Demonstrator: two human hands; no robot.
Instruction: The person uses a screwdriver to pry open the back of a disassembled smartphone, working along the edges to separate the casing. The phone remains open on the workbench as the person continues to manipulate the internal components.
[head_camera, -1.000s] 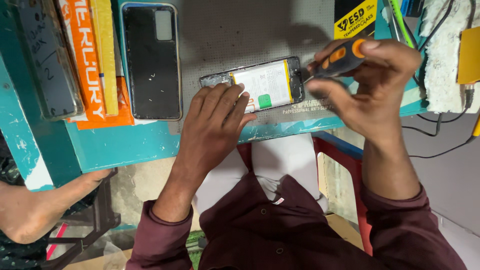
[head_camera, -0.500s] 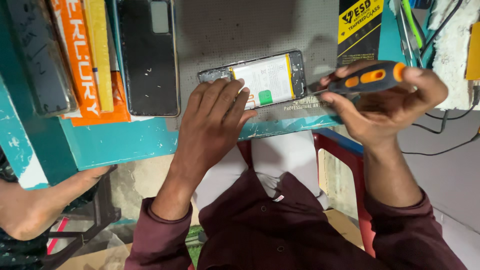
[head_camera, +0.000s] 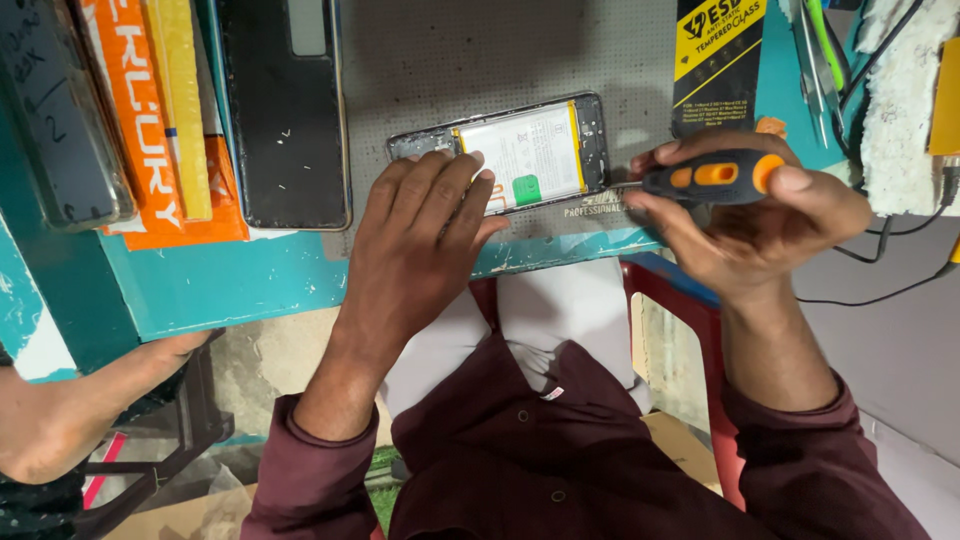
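Phone (head_camera: 520, 155), opened with its white battery showing, lay flat on the grey mat (head_camera: 450, 60), just in from the table's teal edge (head_camera: 230, 285). Nearest the edge, the left hand (head_camera: 415, 250) pressed down with fingers spread and fairly straight, fingertips on the phone's lower left corner, gripping nothing. Right of the phone, the right hand (head_camera: 760, 220) had its fingers curled tight around a black and orange screwdriver (head_camera: 715, 177), whose tip met the phone's right end. Left of the phone lay a dark back cover (head_camera: 290, 120); beyond the phone's right end, a black and yellow packet (head_camera: 718, 60).
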